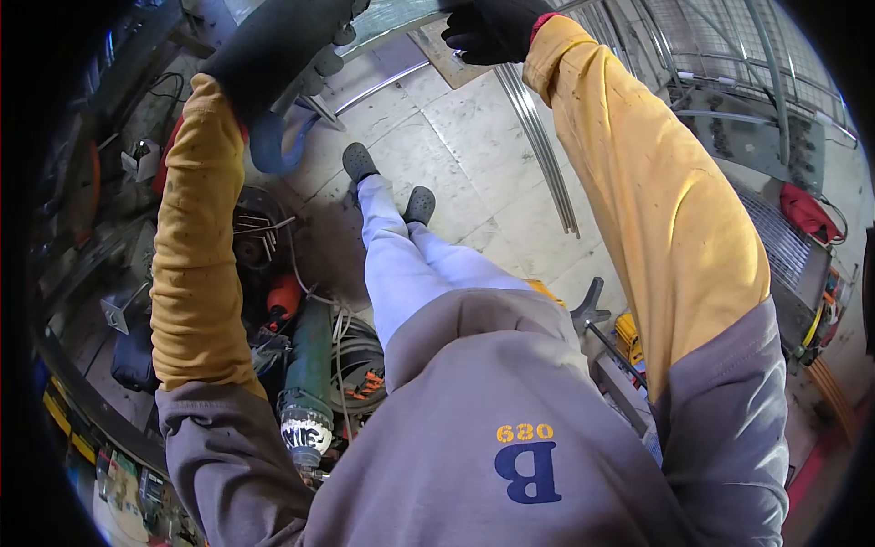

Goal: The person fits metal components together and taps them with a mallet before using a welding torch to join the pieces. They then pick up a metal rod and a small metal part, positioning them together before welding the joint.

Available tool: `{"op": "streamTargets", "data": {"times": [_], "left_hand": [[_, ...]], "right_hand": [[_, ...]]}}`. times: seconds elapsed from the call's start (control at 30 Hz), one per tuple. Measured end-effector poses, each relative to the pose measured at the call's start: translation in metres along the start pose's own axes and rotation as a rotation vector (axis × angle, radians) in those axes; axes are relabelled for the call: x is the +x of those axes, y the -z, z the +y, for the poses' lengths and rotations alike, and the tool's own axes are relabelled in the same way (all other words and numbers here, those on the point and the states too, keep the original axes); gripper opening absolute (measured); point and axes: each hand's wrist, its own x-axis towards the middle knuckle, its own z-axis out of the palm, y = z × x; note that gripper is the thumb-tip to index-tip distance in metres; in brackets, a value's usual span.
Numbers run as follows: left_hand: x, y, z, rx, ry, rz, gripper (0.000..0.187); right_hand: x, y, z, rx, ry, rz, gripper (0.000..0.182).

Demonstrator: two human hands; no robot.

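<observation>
My left hand [287, 50], in a black glove, is at the upper left against a dark machine part with knobs [328, 62]. Its fingers cannot be made out against the dark surface. In a black glove too, my right hand [492, 32] is at the top edge, its fingers pointing left and loosely apart. A flat metal bar [387, 23] runs between the two hands, close to the right fingers. Whether the right hand touches the bar is hidden by the frame edge. Below the right hand lie long thin metal rods [540, 150].
A green gas cylinder [308, 365] and coiled hoses [360, 365] are beside my legs at left. An orange-red tool [283, 296] lies near them. Wire mesh panels [720, 41] stand at upper right. A red bag-like object [807, 211] is on the right. Pale tiles [437, 137] cover the floor.
</observation>
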Motion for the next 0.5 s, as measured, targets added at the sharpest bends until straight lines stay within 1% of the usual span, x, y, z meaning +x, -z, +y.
{"op": "streamTargets", "data": {"times": [0.07,0.1,0.13,0.17,0.2,0.27,0.3,0.33,0.37,0.4,0.43,0.5], "left_hand": [[-0.003,0.0,0.009,0.025,0.067,-0.019,0.036],[-0.002,-0.001,0.013,0.032,0.067,-0.018,0.036],[-0.001,-0.002,0.018,0.045,0.137,-0.022,0.035],[-0.001,-0.003,0.02,0.058,0.207,-0.025,0.035],[-0.004,-0.001,0.023,0.063,0.208,-0.023,0.035],[-0.012,0.001,0.029,-0.061,0.189,-0.062,0.036],[-0.004,0.001,0.017,-0.056,0.189,-0.062,0.036],[0.01,0.001,-0.003,0.009,0.15,-0.044,0.036],[0.014,0.0,-0.006,0.073,0.11,-0.026,0.037],[0.015,0.001,-0.01,0.075,0.111,-0.026,0.037],[0.012,0.004,-0.002,0.088,0.121,-0.037,0.038],[0.002,0.009,0.019,0.104,0.132,-0.045,0.039]], "right_hand": [[0.006,0.002,0.002,0.014,0.002,-0.003,0.06],[0.009,0.003,0.003,0.035,-0.003,-0.051,0.059],[0.008,0.002,0.003,0.055,-0.008,-0.1,0.058],[0.007,0.002,0.004,0.059,-0.005,-0.103,0.058],[0.007,0.002,0.003,0.044,-0.003,-0.09,0.057],[0.0,0.0,-0.001,0.032,0.001,-0.079,0.056],[-0.003,-0.001,-0.003,0.016,-0.005,-0.066,0.055],[-0.005,-0.001,-0.003,-0.001,-0.012,-0.052,0.053],[0.0,0.002,-0.002,0.001,-0.011,-0.053,0.053],[0.005,0.005,-0.002,0.022,-0.034,-0.121,0.051],[0.009,0.007,-0.002,0.042,-0.056,-0.189,0.049],[0.0,0.003,-0.004,0.04,-0.045,-0.154,0.047]]}}
